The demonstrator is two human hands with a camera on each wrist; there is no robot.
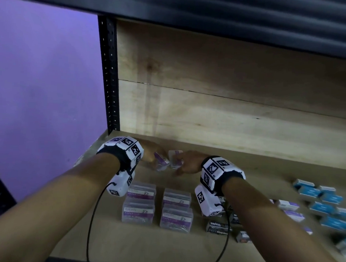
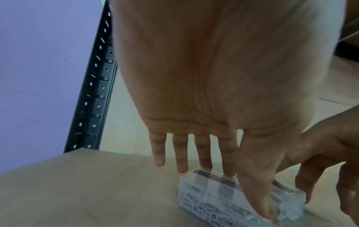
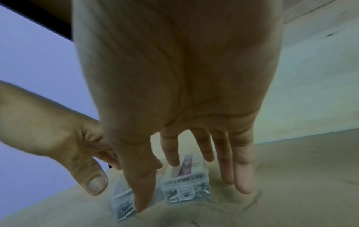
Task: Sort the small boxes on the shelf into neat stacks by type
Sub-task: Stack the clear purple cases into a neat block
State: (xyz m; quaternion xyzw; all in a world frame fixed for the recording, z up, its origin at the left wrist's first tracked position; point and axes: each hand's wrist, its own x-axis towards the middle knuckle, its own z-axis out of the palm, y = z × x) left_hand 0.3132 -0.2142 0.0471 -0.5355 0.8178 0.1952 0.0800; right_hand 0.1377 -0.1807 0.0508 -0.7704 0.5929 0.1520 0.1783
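Observation:
Two clear plastic paper clip boxes with purple labels sit side by side near the back left of the wooden shelf. My left hand pinches the left box, thumb on its near side and fingers behind it. My right hand holds the right box between thumb and forefinger. In the right wrist view that box stands just right of the other box, with my right hand over both. The two hands nearly touch.
Stacks of the same clear paper clip boxes stand in front of my hands. Black staples boxes lie under my right wrist. White-purple boxes and several blue boxes are scattered right. A black upright bounds the left.

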